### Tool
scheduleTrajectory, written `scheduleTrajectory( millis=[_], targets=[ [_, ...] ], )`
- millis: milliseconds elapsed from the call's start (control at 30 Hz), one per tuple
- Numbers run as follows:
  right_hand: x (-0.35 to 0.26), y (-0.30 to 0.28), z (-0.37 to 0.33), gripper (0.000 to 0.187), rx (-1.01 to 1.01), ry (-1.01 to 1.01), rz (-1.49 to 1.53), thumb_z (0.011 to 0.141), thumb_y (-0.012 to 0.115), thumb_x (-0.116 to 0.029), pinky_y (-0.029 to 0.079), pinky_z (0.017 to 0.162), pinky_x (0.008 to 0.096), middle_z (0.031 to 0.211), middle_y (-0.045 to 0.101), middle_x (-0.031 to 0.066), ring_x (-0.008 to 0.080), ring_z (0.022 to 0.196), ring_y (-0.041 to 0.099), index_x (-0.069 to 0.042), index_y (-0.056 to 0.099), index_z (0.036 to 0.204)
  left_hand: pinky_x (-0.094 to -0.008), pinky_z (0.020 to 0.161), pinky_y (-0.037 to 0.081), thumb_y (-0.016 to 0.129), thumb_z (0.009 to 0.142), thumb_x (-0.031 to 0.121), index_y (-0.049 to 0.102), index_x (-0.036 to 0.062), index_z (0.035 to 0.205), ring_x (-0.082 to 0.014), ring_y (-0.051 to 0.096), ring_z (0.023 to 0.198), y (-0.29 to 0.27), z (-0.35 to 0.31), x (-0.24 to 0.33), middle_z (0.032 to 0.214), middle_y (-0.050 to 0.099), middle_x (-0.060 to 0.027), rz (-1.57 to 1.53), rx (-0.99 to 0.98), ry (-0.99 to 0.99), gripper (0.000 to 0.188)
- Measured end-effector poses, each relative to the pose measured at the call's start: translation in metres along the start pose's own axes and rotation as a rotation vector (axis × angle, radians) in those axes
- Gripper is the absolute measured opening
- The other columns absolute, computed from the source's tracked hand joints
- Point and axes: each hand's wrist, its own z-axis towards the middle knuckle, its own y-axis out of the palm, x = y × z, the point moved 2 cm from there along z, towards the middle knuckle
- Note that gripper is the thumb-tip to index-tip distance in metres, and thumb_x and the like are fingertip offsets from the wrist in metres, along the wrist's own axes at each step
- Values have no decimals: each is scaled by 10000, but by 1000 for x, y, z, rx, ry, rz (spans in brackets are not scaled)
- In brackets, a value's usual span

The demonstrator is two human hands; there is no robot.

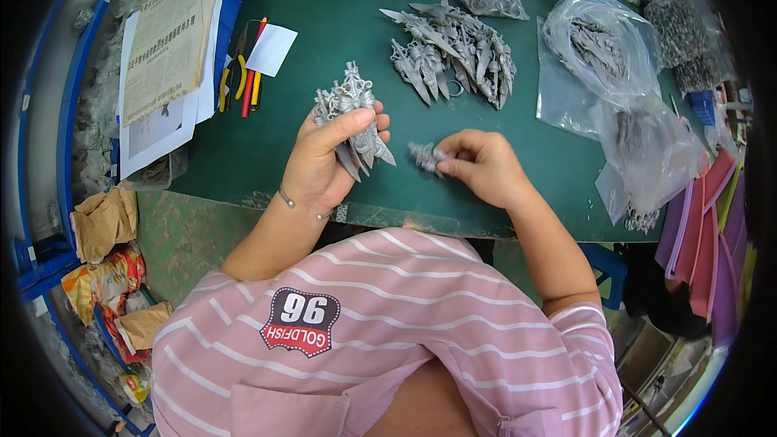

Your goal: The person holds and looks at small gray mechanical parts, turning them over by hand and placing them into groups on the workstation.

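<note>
In my left hand (324, 150) is a bunch of grey metal castings (356, 105), blade-shaped with ornate ring-topped ends; the thumb presses across them and the points hang down past the palm. My right hand (483, 163) pinches a small grey metal piece (424, 158) between thumb and fingertips, a little above the table. That piece is blurred, so its exact shape is unclear. Beyond both hands a loose pile of similar grey castings (453, 48) lies on the green tabletop (324, 24), with a small ring beside its near edge.
Clear plastic bags (595, 44) of metal parts stand along the right and far edges. Yellow-handled pliers (232, 85), a red pencil (251, 73) and a white paper slip (271, 50) lie left. A blue rack (48, 194) borders the left side; coloured strips (704, 235) hang at right.
</note>
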Motion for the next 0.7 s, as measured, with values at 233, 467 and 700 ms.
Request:
scheduleTrajectory(
  millis=[233,467,700],
  targets=[
    [-16,5,-10,194,285,-168,549,788,622,72,508,637,220,867,608,79,116,693,604,63,601,980,-363,831,531,606,787,41,450,-40,1180,-279,582,1037,19,-6,-7,1128,557,-182,110,-65,-107,431],
    [-26,5,-17,182,323,-431,495,788,587,112,513,704,239,962,572,107,153,796,612,57,609,960,-361,835,535,627,774,43,469,-45,1160,-276,598,1008,26,-8,-9,1114,562,-181,72,-142,-116,426],
    [-26,7,-17,186,321,-525,491,789,585,111,518,710,253,966,576,110,161,824,609,52,607,964,-364,836,534,651,766,53,472,-43,1156,-281,598,1007,24,-10,-11,1099,567,-176,36,-165,-113,440]
  ],
)
